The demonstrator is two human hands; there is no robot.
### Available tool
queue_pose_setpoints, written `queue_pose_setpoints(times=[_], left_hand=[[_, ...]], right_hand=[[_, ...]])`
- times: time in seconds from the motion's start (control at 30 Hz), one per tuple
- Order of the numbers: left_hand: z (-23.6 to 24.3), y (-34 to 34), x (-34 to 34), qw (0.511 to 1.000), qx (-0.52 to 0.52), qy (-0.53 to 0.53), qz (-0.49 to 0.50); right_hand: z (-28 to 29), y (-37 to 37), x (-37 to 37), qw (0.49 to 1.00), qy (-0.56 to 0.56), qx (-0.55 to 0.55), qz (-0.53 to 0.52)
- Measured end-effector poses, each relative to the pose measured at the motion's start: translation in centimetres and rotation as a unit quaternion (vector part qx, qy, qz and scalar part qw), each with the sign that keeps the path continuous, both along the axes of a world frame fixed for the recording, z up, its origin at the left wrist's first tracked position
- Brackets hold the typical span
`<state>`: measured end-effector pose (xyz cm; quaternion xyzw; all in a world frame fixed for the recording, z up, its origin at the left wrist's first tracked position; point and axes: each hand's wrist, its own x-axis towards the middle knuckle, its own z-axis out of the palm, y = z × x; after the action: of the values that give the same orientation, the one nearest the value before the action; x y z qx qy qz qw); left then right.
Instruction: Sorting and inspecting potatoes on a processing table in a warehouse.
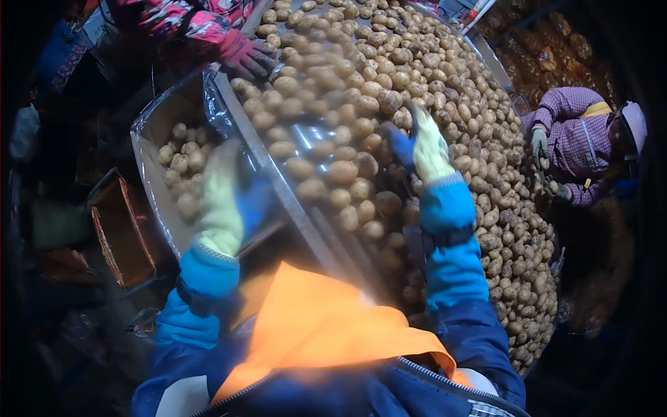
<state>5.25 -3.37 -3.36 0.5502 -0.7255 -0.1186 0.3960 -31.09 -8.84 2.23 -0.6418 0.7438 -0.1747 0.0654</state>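
Note:
A wide sorting table (295, 215) carries a deep heap of small tan potatoes (417, 76). My right hand (425, 149), in a pale yellow glove with a blue palm, is raised just above the potatoes near the middle of the heap, fingers spread and nothing in them. My left hand (224, 198) wears the same kind of glove and hovers over the near corner of a plastic-lined box (149, 149) at the table's left side. It is motion-blurred, so its grip is unclear. Several potatoes (182, 167) lie inside that box.
A person's maroon-gloved hand (246, 55) rests at the table's far left edge. Another person in a purple checked shirt (577, 139) works at the right side. A brown crate (121, 233) stands below the box. Netted sacks (549, 55) are stacked at the back right.

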Motion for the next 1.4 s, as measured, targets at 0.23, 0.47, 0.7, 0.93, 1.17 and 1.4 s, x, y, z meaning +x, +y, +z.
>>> queue_pose_setpoints(times=[0.23, 0.47, 0.7, 0.93, 1.17, 1.4], left_hand=[[1.5, -0.4, -7.8, 0.988, 0.026, -0.021, -0.148], [2.4, -1.6, -8.7, 0.972, 0.108, -0.095, -0.184], [0.5, -2.8, -8.2, 0.910, 0.058, -0.288, -0.293], [1.2, -7.3, -7.2, 0.965, 0.043, -0.196, -0.169], [0.4, -4.5, -7.5, 0.963, 0.071, -0.192, -0.175], [0.0, -5.3, -7.8, 0.968, 0.091, -0.185, -0.144]], right_hand=[[-4.4, -1.8, 5.5, 0.989, 0.059, 0.030, 0.134], [-3.4, 5.1, 7.4, 0.973, -0.019, 0.022, 0.229], [-1.2, 9.4, 7.2, 0.962, 0.110, -0.043, 0.247], [-3.6, 3.0, 5.0, 0.953, -0.129, 0.049, 0.269], [-0.1, -9.4, -2.4, 0.992, -0.017, -0.063, 0.110], [-2.8, -12.4, -2.5, 0.986, 0.120, 0.045, 0.107]])
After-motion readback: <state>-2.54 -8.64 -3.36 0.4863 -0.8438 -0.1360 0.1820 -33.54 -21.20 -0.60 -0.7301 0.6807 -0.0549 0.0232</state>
